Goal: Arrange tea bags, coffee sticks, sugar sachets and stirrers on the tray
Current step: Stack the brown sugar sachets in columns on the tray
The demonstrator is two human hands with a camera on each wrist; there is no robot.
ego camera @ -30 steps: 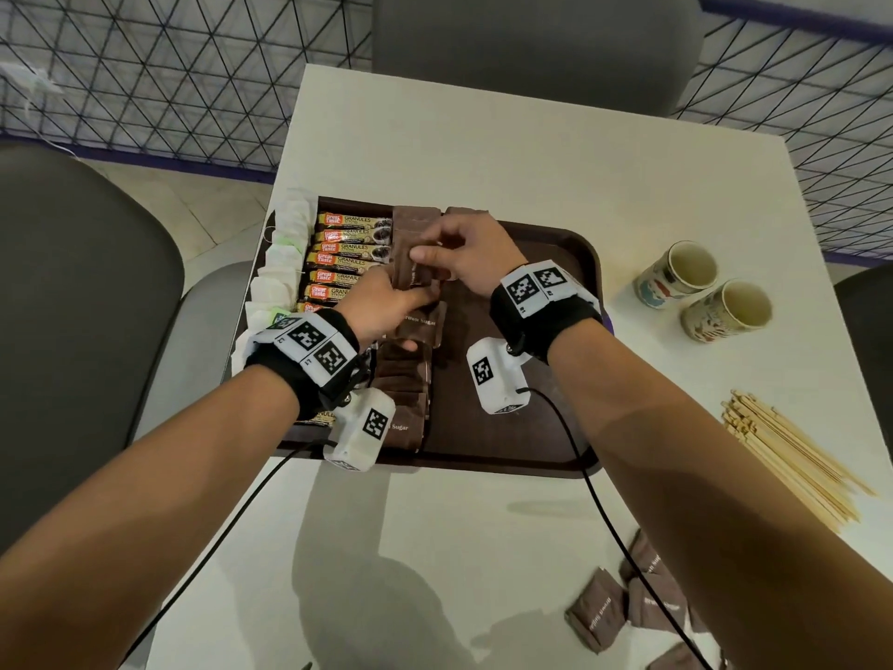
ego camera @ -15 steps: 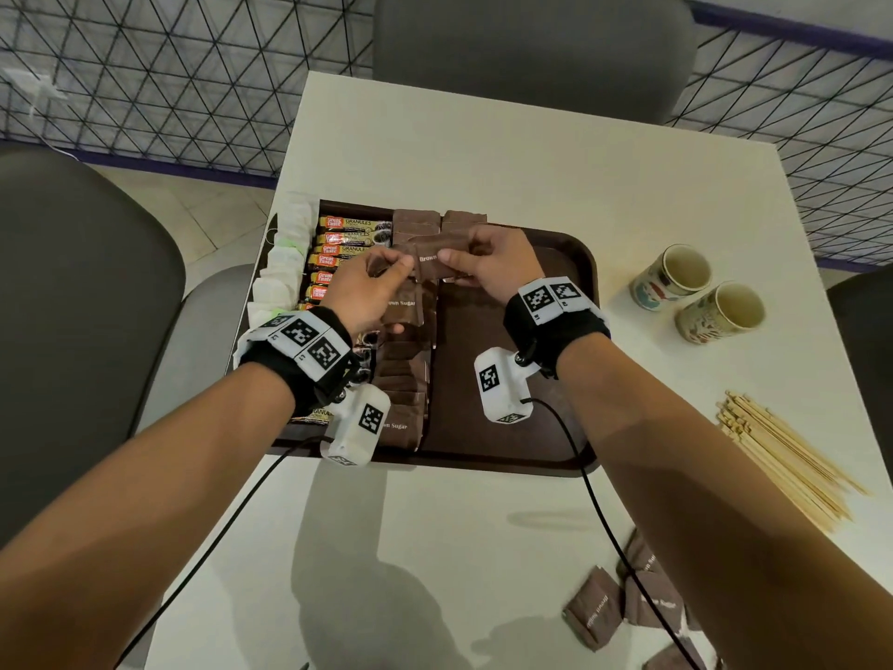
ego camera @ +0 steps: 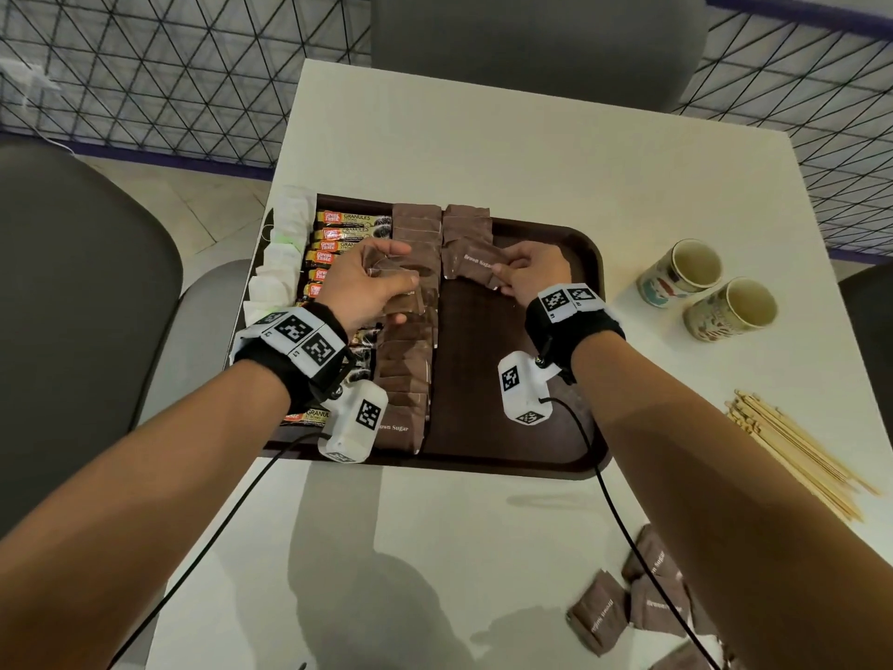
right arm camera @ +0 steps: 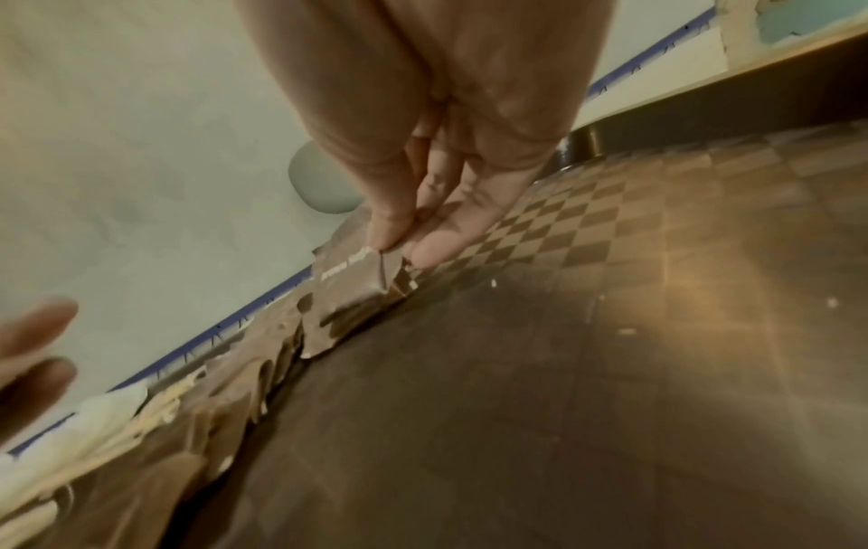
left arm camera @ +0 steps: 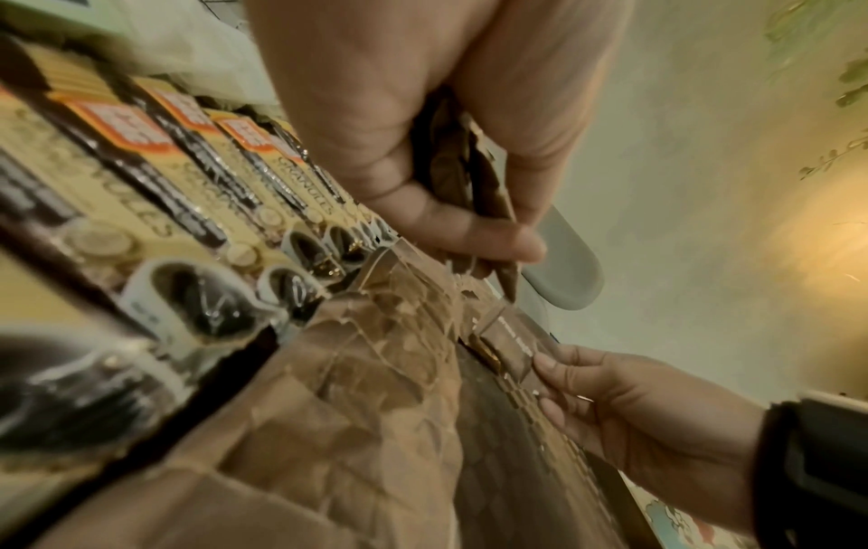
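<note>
A dark brown tray [ego camera: 546, 442] holds white tea bags [ego camera: 282, 263] along its left edge, then coffee sticks [ego camera: 345, 232], then a column of brown sugar sachets [ego camera: 403, 369]. A second sachet column [ego camera: 466, 224] starts at the far end. My right hand [ego camera: 524, 275] pinches one brown sugar sachet [ego camera: 471, 268] [right arm camera: 361, 276] by its corner, low over that second column. My left hand [ego camera: 374, 282] grips a small bunch of sachets [ego camera: 386, 265] [left arm camera: 474, 174] above the first column.
Loose sugar sachets [ego camera: 628, 606] lie on the white table [ego camera: 507, 152] at the near right. A pile of wooden stirrers [ego camera: 797, 452] sits at the right edge, two paper cups [ego camera: 710, 287] beyond it. Grey chairs stand to the left and far side.
My hands have drawn apart. The right hand has carried one sachet rightward to the second column; the left hand has stayed over the first column with its bunch.
</note>
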